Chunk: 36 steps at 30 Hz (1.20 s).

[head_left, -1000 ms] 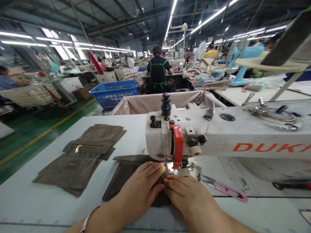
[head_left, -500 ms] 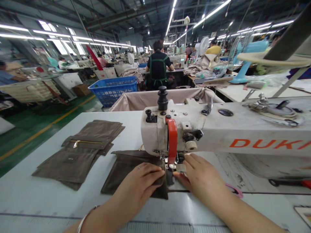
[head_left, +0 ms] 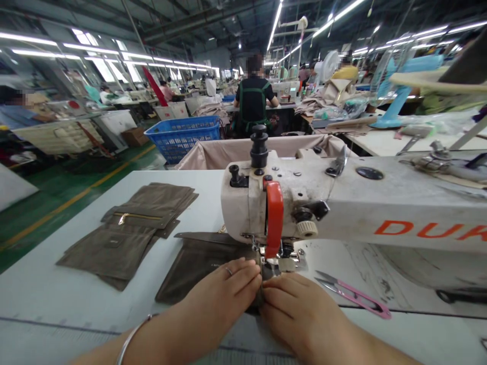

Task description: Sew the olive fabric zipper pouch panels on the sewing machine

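Observation:
A dark brown fabric bag piece (head_left: 194,268) lies on the pale table, its right edge at the needle area of a white sewing machine (head_left: 331,190). My left hand (head_left: 220,299) rests on that piece, fingers pressed together and closed at its right edge. Close beside it, my right hand (head_left: 300,312) is closed on the same edge, just in front of the presser foot (head_left: 276,263). Both thumbs are mostly hidden. Pink-handled thread snips (head_left: 357,296) lie to the right of my right hand.
A stack of brown fabric pieces (head_left: 110,253), one with a gold zipper (head_left: 139,217), lies at the left on the table. Behind the machine is a fabric-lined bin (head_left: 213,154) and a blue basket (head_left: 182,137). A person in a dark shirt (head_left: 254,99) sits farther back.
My right hand has moved down and left from beside the presser foot to the fabric edge, uncovering the snips. My left hand stays on the piece. The view has shifted slightly.

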Available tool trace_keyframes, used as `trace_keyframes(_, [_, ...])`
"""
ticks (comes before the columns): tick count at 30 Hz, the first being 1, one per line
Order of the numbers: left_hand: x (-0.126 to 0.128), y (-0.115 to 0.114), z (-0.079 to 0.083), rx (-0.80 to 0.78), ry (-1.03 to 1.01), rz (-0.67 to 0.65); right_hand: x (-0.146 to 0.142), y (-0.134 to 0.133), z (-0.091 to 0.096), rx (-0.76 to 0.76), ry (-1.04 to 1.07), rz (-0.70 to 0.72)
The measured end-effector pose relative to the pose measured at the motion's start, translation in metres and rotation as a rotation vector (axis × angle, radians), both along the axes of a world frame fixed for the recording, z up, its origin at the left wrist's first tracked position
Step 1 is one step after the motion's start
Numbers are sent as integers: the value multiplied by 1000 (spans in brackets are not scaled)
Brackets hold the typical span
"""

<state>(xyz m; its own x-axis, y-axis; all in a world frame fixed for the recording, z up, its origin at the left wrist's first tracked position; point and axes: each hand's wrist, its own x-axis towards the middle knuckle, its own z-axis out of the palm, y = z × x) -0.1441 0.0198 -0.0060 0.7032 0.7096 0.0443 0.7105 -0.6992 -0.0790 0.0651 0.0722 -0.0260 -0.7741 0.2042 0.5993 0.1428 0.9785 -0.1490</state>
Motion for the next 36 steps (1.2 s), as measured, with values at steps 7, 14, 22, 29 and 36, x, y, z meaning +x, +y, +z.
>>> trace_keyframes(7, [-5, 9, 3, 83, 44, -74, 6, 0, 2, -74, -60, 34])
trace_keyframes(14, [-7, 18, 6, 135, -109, -67, 6, 1, 3, -123, -41, -14])
trace_keyframes(22, [-6, 8, 11, 188, -346, -164, 11, 0, 13, -177, -74, -7])
trace_keyframes(29, [-5, 9, 2, 74, -369, -109, 15, 0, 19, -262, -72, 19])
trace_keyframes(36, [-3, 12, -3, 29, -412, -95, 22, 4, 20, -314, -69, 15])
